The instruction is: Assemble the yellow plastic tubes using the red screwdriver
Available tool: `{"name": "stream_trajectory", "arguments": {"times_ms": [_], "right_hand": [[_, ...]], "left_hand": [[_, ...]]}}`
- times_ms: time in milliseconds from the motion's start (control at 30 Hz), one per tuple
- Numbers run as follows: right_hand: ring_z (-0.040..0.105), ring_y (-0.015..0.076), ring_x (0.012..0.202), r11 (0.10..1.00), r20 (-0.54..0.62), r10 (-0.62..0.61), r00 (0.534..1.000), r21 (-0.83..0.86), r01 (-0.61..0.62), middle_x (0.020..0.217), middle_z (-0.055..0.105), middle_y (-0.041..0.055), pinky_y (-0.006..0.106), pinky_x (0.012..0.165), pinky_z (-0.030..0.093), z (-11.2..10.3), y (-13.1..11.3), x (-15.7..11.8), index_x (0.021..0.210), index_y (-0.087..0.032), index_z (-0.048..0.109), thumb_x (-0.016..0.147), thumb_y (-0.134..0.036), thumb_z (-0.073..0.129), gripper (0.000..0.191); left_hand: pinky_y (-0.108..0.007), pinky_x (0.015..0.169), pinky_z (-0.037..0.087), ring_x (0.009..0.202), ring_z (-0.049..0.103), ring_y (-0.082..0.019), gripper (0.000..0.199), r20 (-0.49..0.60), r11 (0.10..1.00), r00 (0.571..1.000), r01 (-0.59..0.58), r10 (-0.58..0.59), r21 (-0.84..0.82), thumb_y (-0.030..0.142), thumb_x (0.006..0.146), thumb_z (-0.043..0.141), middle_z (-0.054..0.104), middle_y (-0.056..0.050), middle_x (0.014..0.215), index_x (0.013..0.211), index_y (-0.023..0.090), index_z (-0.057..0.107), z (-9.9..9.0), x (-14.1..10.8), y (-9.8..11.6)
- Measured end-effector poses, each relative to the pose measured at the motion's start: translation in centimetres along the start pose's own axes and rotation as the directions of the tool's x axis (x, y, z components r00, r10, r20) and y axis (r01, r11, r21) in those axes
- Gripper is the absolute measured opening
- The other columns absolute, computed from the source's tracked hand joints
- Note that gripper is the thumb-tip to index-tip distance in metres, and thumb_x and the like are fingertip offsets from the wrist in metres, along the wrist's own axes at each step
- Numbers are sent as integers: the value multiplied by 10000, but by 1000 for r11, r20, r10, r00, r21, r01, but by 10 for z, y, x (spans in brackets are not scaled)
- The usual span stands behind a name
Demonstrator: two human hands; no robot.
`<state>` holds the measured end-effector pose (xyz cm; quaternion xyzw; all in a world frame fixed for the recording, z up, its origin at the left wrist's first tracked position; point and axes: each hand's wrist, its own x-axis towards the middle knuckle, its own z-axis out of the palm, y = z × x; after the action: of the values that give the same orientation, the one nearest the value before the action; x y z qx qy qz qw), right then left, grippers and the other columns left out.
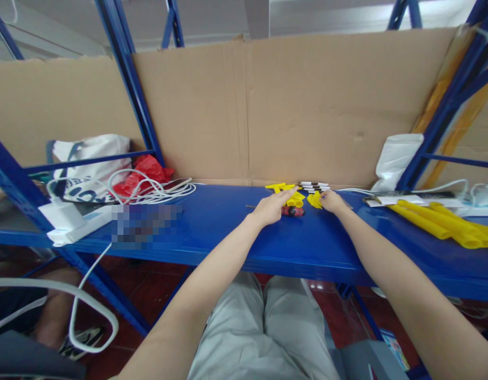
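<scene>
The person's left hand reaches across a red-and-black-handled screwdriver toward yellow fittings on the blue shelf; its grip is indiscernible. The right hand, fingers bent, meets another yellow piece; whether it pinches cannot be told.

It looks like a makeshift workshop, with a bright blue painted-metal shelf on blue metal uprights as the bench. Behind the shelf stand tall brown cardboard sheets; on it lie a red-and-black-handled screwdriver, long yellow tubes, coiled thin white cables and a long white plastic power strip. Below the shelf spreads a glossy dark red tiled floor, and down to its left shows another person's bare leg
</scene>
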<state>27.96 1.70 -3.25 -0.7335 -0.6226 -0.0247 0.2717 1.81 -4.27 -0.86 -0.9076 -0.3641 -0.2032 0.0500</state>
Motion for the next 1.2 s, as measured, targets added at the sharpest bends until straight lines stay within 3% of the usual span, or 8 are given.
{"name": "stream_trajectory", "arguments": {"times_ms": [100, 267, 400, 567, 733, 1200], "right_hand": [[657, 289, 1098, 993, 96, 48, 994, -114, -37, 1111, 707, 193, 338, 924, 497, -3, -10, -5, 1024, -88, 730, 848, -155, 504, 294], [611, 287, 1180, 966, 215, 24, 976, -255, 33, 1215, 664, 207, 333, 968, 465, -10, -28, -18, 1170, -73, 688, 921, -299, 447, 413], [636, 295, 1126, 961, 182, -40, 983, -263, 88, 1160, 685, 208, 346, 909, 488, -8, -31, -21, 1137, -92, 700, 897, -352, 496, 409], [684, 248, 994, 965, 147, -123, 981, -213, 153, 1058, 729, 146, 284, 795, 502, -2, -30, -19, 1006, -156, 741, 843, -250, 563, 259], [687, 223, 960, 968, 143, -204, 968, -119, 221, 1042, 738, 114, 256, 781, 490, 2, -31, -17, 918, -165, 742, 834, -206, 570, 195], [690, 231, 972, 983, 97, -134, 986, -115, 145, 1023, 738, 134, 261, 805, 505, 5, -40, -19, 984, -140, 735, 818, -215, 598, 228]], "left_hand": [[-354, 1090, 424, 1398, 405, -168, 812, -6, 1000, 1000, 1, -1, -6, -23, 797, 378, 381, -13, 1558, 1537, 283, 244, 0, 0, 0], [-340, 1100, 414, 1408, 388, -158, 793, -9, 1000, 1000, -9, 9, -12, -23, 803, 362, 366, -6, 1565, 1532, 273, 261, 0, 0, 0], [-343, 1101, 416, 1404, 396, -164, 777, -11, 1000, 1000, -14, 14, -5, -17, 809, 367, 374, -14, 1561, 1528, 263, 277, 1, 0, -1], [-364, 1106, 413, 1398, 407, -170, 788, -21, 1000, 999, -25, 25, -3, -18, 805, 377, 383, -10, 1556, 1525, 289, 280, 2, 1, -3], [-349, 1106, 410, 1406, 393, -164, 784, -12, 1000, 1000, -26, 26, 3, -21, 806, 382, 375, -17, 1561, 1525, 274, 281, 2, 1, -3], [-353, 1099, 415, 1413, 380, -167, 763, -19, 999, 999, -36, 36, -12, -21, 807, 372, 387, -46, 1555, 1514, 256, 302, 4, 2, -4]]}}
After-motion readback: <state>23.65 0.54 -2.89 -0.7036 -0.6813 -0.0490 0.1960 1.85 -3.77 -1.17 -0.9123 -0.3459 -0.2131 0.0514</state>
